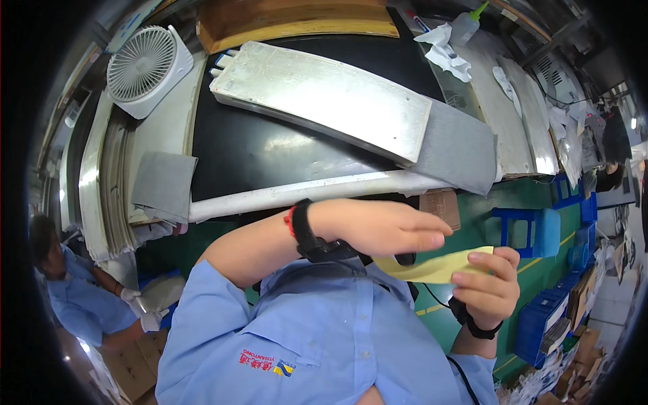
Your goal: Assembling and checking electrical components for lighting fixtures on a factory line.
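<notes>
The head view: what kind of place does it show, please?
Probably a factory workshop. A long curved metal panel lies on a black workbench, more metal sheets are stacked at its left side, and blue plastic crates stand on a green floor. A co-worker in a blue work shirt works nearby.
</notes>
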